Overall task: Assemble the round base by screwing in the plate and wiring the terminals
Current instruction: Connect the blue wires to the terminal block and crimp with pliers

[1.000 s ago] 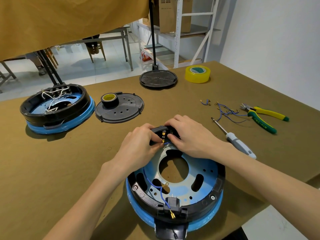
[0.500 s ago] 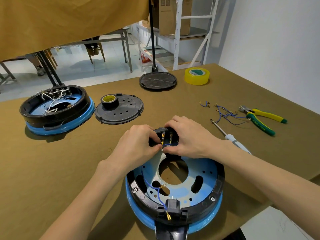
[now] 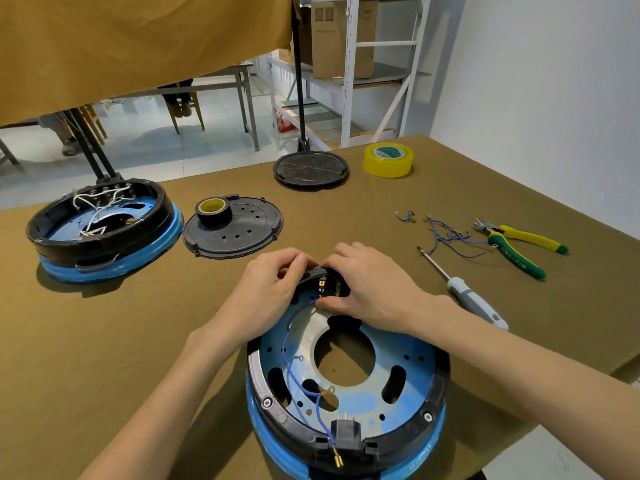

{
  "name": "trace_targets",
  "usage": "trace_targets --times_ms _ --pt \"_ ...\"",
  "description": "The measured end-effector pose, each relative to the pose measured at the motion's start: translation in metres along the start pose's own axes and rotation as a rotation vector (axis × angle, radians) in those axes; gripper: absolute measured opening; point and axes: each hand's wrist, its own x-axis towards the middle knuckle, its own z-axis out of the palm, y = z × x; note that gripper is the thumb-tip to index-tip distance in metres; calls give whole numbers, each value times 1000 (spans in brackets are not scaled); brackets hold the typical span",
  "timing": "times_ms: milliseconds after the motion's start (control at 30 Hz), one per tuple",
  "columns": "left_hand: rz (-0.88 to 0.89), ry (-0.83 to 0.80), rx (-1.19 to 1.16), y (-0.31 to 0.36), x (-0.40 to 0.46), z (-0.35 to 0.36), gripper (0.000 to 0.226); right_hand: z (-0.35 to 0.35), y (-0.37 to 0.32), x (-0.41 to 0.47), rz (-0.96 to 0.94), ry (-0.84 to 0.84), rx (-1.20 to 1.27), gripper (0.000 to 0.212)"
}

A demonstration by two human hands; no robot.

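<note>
Both hands still pinch at the round base's terminals; blue wire now looser.

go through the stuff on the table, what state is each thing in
near base: open, blue wire loose inside
left hand: fingers curled at its far rim
right hand: pinching at the terminals
far base: open, white wires inside
screwdriver: lying unused
pliers: lying unused

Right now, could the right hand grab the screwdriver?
Probably yes. The screwdriver lies bare on the table just beside the right hand, nothing between them, but that hand would first have to leave the terminal block.
</note>
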Motion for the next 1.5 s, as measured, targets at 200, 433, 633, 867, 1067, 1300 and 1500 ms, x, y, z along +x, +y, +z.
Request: trace_targets --times_ms 200,433,633,867,1067,1300,1500 --pt "-15 17 1 -2 -1 1 28 3 0 0 -6 22 -44 53" --pt "-23 33 11 -1 -2 1 27 3 0 -1 -13 27 -65 55" --pt "-15 42 47 1 -3 1 27 2 -2 1 -30 21 -123 52" --pt "-7 32 78 1 -4 0 23 -1 -3 2 -40 14 -193 52" --pt "64 -129 101 0 -4 -7 35 -11 1 -11 0 -64 92 64" --pt "120 -128 305 8 2 -4 57 -11 6 -17 -3 -67 143 43" --pt "135 -29 432 13 3 1 52 -10 3 -13 -43 -60 75 37"
